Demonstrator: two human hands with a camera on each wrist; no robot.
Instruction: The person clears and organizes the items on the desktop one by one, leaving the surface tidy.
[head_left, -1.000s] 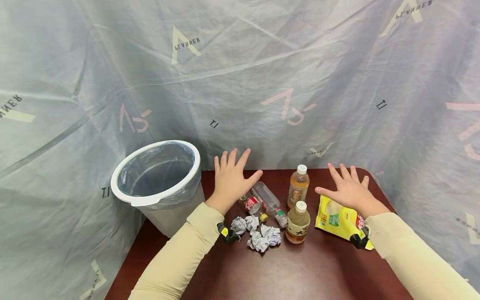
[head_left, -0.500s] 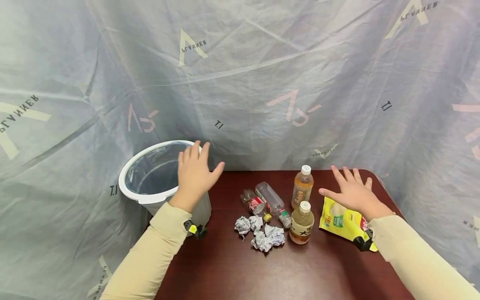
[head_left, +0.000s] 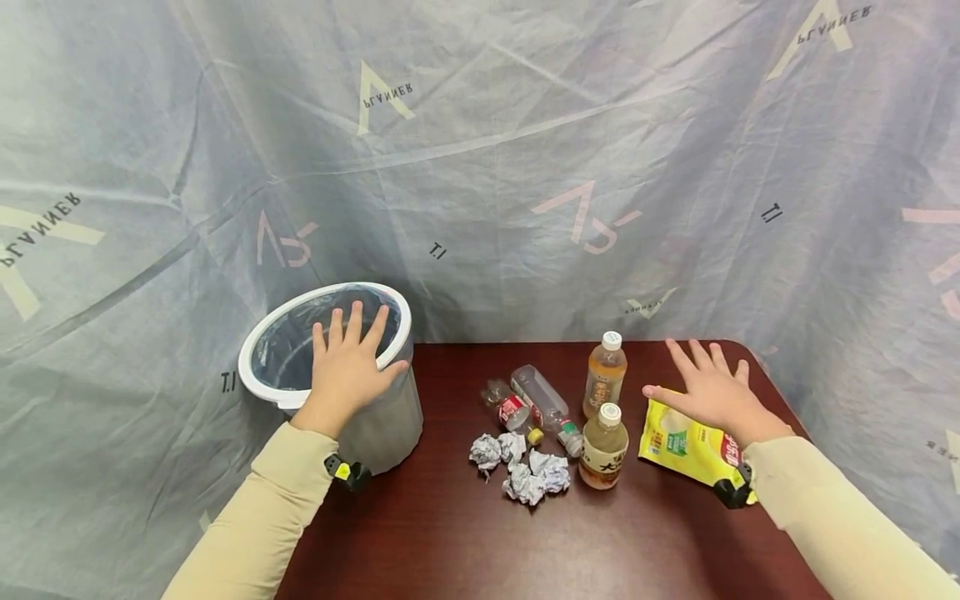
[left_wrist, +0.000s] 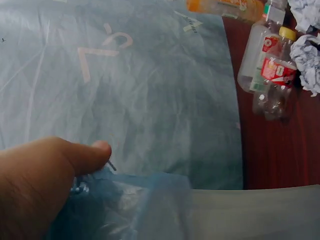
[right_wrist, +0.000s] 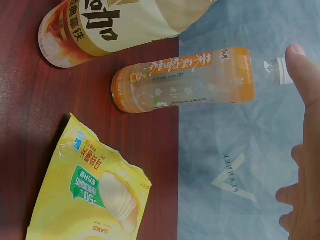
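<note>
The left hand [head_left: 343, 377] has swung to the bin [head_left: 392, 427] at the left of the tabletop [head_left: 480, 550] — its grip spread wide, as is the right hand's [head_left: 718, 397] near the yellow bag [head_left: 678, 440] — so the bottles [head_left: 602, 454] and crumpled paper [head_left: 525, 483] seem unhandled.

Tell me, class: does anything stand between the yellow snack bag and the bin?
Yes. Two upright bottles stand nearest the yellow snack bag, then two lying bottles and crumpled paper, toward the bin. In the head view, the left hand covers part of the bin's opening.
</note>
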